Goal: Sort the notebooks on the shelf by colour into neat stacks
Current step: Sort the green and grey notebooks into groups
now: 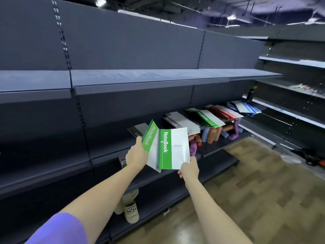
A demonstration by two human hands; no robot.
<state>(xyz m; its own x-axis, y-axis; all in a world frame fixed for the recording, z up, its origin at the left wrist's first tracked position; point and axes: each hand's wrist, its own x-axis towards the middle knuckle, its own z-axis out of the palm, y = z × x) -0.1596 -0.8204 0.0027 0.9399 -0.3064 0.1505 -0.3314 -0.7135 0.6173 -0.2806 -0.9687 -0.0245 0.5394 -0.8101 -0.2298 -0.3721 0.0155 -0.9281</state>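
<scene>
1. My left hand (136,156) grips a green notebook (149,136) by its lower edge; my right hand (189,167) pinches the bottom corner of a second green notebook (173,149). Both are in the air, in front of the shelf (226,138).
2. Target is the green stack (205,117) on the shelf, between the grey stack (179,120) and the red stack (223,110) (blue stack (246,106) is farthest right).
3. Square the two notebooks together first, spines on the same side.
4. Lay them flat on the green stack, edges flush.
5. Risk: covers are thin and floppy; support them from below or they'll sag and splay the pile.
</scene>
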